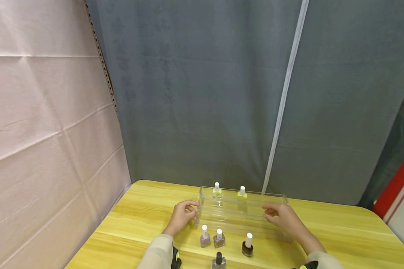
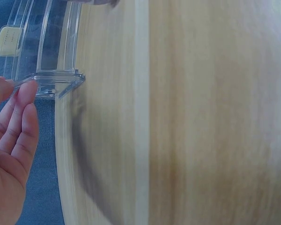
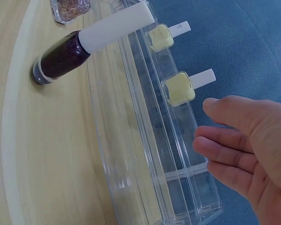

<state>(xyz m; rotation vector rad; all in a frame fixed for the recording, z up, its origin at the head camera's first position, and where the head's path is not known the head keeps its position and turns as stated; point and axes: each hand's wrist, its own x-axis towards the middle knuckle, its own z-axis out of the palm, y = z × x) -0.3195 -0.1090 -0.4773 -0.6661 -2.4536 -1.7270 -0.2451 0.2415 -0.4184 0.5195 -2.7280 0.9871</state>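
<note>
Four bottles (image 1: 247, 249) are stood nearest on the surface (image 1: 138, 209); just beyond, the clear rack (image 1: 229, 213) is pinched at its left end by the left hand's (image 1: 181, 215) fingers. Nothing is held by the right hand (image 1: 284, 216), fingers loosely parted near the other end. Light, stiff, slick plastic is suggested, best gripped by both end walls; two yellow bottles (image 1: 242, 195) behind could easily be toppled.

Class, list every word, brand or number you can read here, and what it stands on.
No text can be read with certainty.
Left yellow bottle: small print, too blurred to read.
Its white cap: marks, too small to read.
</note>
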